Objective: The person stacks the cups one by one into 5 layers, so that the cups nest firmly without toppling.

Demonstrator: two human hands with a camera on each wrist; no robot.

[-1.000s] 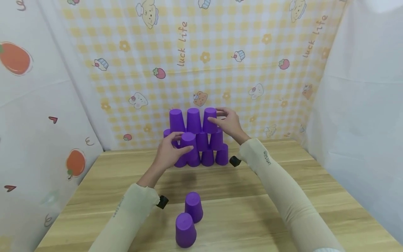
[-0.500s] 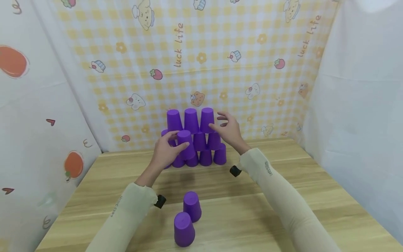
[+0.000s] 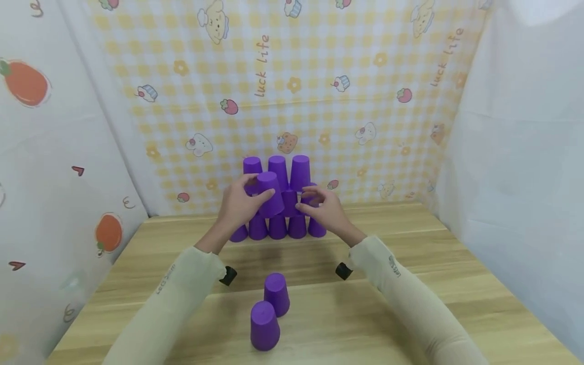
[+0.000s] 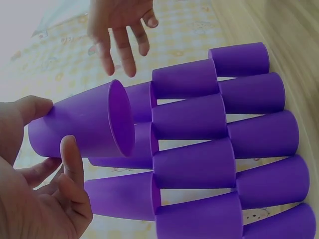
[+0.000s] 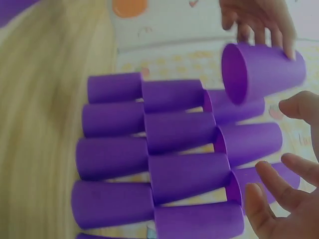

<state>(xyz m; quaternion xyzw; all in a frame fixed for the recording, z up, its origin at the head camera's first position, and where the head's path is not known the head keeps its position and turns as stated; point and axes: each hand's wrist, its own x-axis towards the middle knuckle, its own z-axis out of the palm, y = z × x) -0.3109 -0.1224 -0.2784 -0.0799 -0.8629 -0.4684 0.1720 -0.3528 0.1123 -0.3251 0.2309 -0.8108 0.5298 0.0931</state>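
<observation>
My left hand [image 3: 237, 205] pinches an upside-down purple cup [image 3: 271, 195] between thumb and fingers. In the head view this cup overlaps the front of a stack of purple cups, hiding part of its left side. The left wrist view shows the held cup [image 4: 75, 124] apart from the stack, its rim facing the top row. Three cups form the top row, with a right-hand cup [image 3: 300, 173] at its end; several stand in the middle row and the bottom row [image 3: 297, 227]. My right hand [image 3: 329, 210] holds nothing, its fingers loosely bent before the stack's right side.
Two more upside-down purple cups, a rear cup [image 3: 276, 295] and a front cup [image 3: 264, 327], stand close together on the wooden table [image 3: 388, 304] nearer me. A checked cloth [image 3: 347, 116] hangs right behind the stack, and white cloths close off both sides.
My left hand has raised its cup to about the top row's base. My right hand has let go of the top row's right-hand cup and come down and nearer.
</observation>
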